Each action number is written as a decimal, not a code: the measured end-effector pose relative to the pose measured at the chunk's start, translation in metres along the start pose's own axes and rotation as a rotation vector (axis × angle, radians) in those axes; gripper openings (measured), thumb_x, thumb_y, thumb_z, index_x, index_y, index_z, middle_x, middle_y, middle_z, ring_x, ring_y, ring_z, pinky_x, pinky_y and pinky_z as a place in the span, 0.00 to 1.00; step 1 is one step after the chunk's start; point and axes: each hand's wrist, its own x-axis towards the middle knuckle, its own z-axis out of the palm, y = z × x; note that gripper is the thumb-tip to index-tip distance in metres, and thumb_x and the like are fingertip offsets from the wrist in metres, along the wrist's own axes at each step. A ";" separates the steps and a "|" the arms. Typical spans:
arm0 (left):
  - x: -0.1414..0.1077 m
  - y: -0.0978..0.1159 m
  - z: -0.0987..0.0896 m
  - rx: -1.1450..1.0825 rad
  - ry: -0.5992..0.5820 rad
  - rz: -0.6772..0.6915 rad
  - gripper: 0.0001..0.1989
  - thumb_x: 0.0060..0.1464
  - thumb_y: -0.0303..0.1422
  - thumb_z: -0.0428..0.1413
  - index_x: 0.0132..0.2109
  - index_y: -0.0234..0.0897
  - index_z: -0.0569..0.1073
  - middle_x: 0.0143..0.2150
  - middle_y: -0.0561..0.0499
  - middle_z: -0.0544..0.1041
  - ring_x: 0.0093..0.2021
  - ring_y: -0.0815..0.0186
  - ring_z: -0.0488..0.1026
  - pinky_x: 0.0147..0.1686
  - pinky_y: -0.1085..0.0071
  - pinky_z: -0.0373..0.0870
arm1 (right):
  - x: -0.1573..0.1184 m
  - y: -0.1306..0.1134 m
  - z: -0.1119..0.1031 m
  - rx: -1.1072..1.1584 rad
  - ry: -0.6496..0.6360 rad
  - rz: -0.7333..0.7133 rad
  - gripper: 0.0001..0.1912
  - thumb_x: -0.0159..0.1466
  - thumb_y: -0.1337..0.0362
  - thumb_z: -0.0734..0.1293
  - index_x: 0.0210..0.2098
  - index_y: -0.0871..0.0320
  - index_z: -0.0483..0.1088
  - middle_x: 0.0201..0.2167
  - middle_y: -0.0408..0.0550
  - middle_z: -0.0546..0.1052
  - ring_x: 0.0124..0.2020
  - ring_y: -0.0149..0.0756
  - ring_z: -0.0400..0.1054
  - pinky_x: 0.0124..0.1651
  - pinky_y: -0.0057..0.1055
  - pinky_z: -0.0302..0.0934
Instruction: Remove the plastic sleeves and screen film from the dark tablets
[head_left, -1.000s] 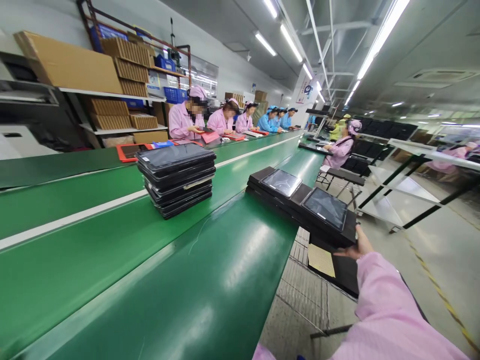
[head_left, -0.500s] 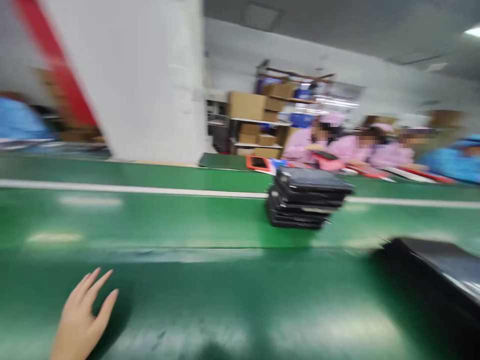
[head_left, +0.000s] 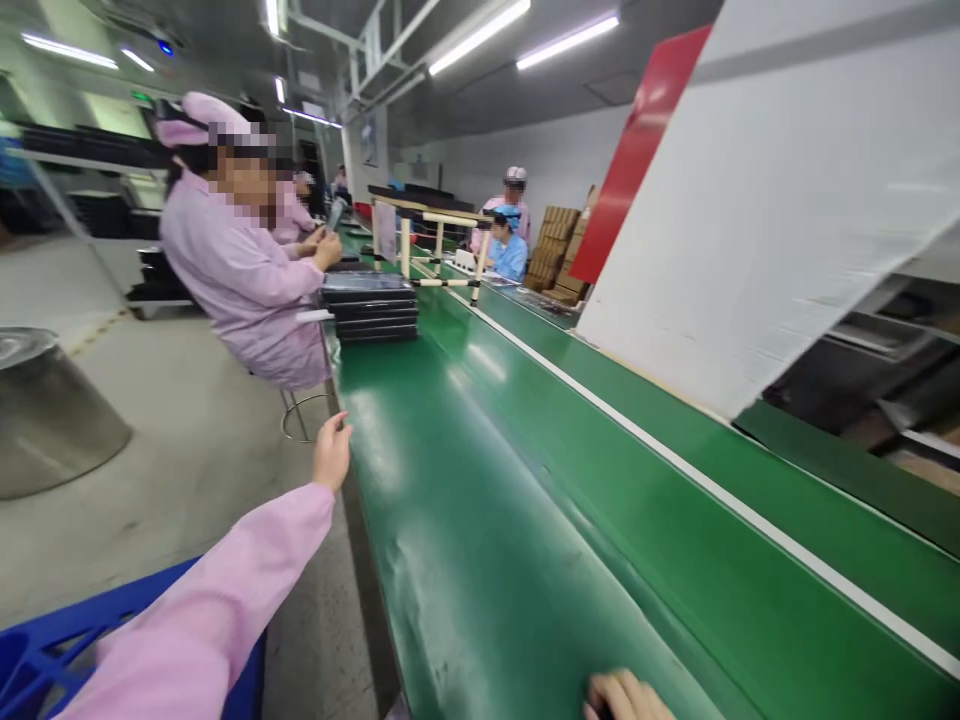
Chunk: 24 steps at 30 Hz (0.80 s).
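My left hand point(head_left: 332, 452) reaches forward at the left edge of the green work table point(head_left: 450, 560). Its fingers are loosely extended, and nothing shows in them. At the bottom edge of the view my right hand point(head_left: 630, 697) is partly cut off, its fingers curled down over the table. Something dark shows beneath those fingers, too little of it to name. Beyond my left hand, a stack of flat black cases point(head_left: 376, 310) stands at the table's left side, apart from both hands.
A co-worker in pink point(head_left: 240, 250) sits left of the stack, holding a flat item. A pipe-frame rack point(head_left: 439, 225) stands across the table farther on. Left are a metal drum point(head_left: 56, 410) and a blue plastic pallet or crate point(head_left: 67, 640). A white pillar point(head_left: 750, 200) rises at right.
The view has swung far to the left, along the table's length. The nearer black stack and the large black object at right have left view. My right hand has come into view.
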 end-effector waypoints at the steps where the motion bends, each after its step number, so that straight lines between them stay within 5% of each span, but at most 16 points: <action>1: 0.016 -0.003 0.010 0.019 -0.007 -0.037 0.20 0.59 0.35 0.47 0.56 0.36 0.70 0.58 0.38 0.75 0.60 0.53 0.72 0.63 0.54 0.66 | 0.009 -0.015 0.021 -0.023 -0.077 -0.092 0.03 0.61 0.51 0.72 0.36 0.36 0.78 0.41 0.44 0.79 0.43 0.44 0.76 0.42 0.43 0.74; 3: 0.049 -0.007 0.031 0.061 -0.020 -0.072 0.23 0.58 0.34 0.49 0.58 0.32 0.70 0.60 0.34 0.73 0.63 0.52 0.70 0.65 0.56 0.64 | 0.041 -0.050 0.074 -0.088 -0.247 -0.330 0.11 0.58 0.58 0.72 0.41 0.37 0.77 0.42 0.46 0.80 0.45 0.51 0.75 0.51 0.56 0.71; 5: 0.080 -0.008 0.049 0.108 -0.025 -0.079 0.26 0.57 0.31 0.51 0.62 0.27 0.67 0.65 0.31 0.69 0.68 0.49 0.64 0.69 0.55 0.57 | 0.087 -0.090 0.135 -0.113 -0.325 -0.458 0.16 0.59 0.62 0.70 0.47 0.42 0.77 0.49 0.49 0.79 0.54 0.53 0.72 0.59 0.56 0.66; 11: 0.161 -0.019 0.074 0.195 -0.033 -0.037 0.35 0.53 0.24 0.52 0.64 0.05 0.58 0.68 0.16 0.59 0.73 0.42 0.51 0.72 0.55 0.45 | 0.243 -0.179 0.294 -0.171 -0.276 -0.491 0.19 0.70 0.58 0.68 0.59 0.56 0.69 0.63 0.55 0.69 0.62 0.49 0.65 0.63 0.56 0.60; 16: 0.237 -0.036 0.090 0.189 0.062 -0.052 0.41 0.52 0.21 0.52 0.69 0.04 0.45 0.71 0.15 0.50 0.75 0.42 0.46 0.72 0.53 0.43 | 0.356 -0.209 0.369 -0.055 -0.137 -0.367 0.19 0.70 0.59 0.68 0.58 0.58 0.69 0.60 0.54 0.71 0.56 0.46 0.70 0.57 0.51 0.67; 20: 0.296 -0.055 0.102 0.119 0.181 -0.095 0.50 0.51 0.23 0.54 0.72 0.15 0.33 0.75 0.23 0.40 0.77 0.48 0.40 0.73 0.57 0.43 | 0.451 -0.220 0.413 0.106 -0.042 -0.266 0.22 0.70 0.59 0.68 0.61 0.58 0.67 0.61 0.55 0.69 0.58 0.48 0.69 0.57 0.52 0.67; 24: 0.333 -0.071 0.107 0.006 0.204 -0.049 0.50 0.50 0.23 0.56 0.74 0.29 0.38 0.76 0.34 0.46 0.76 0.58 0.47 0.72 0.64 0.47 | 0.530 -0.224 0.445 0.244 -0.035 -0.225 0.22 0.70 0.60 0.68 0.61 0.57 0.67 0.62 0.55 0.69 0.59 0.49 0.68 0.58 0.53 0.66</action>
